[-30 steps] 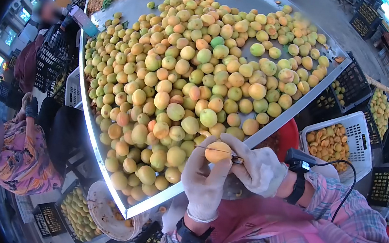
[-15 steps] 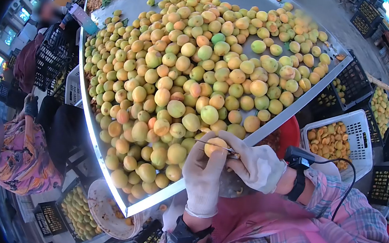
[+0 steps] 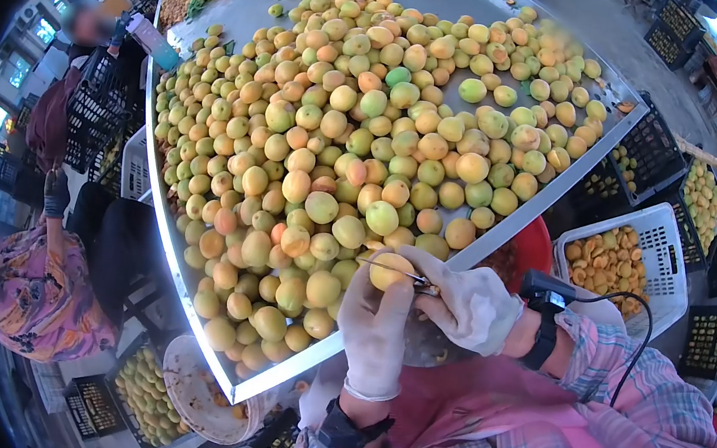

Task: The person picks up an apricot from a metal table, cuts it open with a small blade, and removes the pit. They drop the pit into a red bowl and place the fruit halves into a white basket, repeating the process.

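Pinched in my gloved left hand (image 3: 373, 331) is a yellow apricot (image 3: 390, 273), held just over the near edge of the table. My right hand (image 3: 473, 306), gloved too, is closed around a small knife (image 3: 423, 284). Its thin blade lies across the near face of the fruit, with the tip showing past the left side. Behind both hands spreads a large heap of whole apricots (image 3: 320, 205), green-yellow to orange, on the metal-edged table (image 3: 286, 377).
At right, a white crate (image 3: 670, 259) holds apricot halves beside a red tub (image 3: 536, 249). Black crates (image 3: 714, 338) of fruit stand around. A white bucket (image 3: 196, 398) sits below the table corner. A person in a patterned top (image 3: 46, 295) is at left.
The apricot and both hands have shifted very slightly left in view. The blade still lies across the fruit, and the grip of each hand looks the same.
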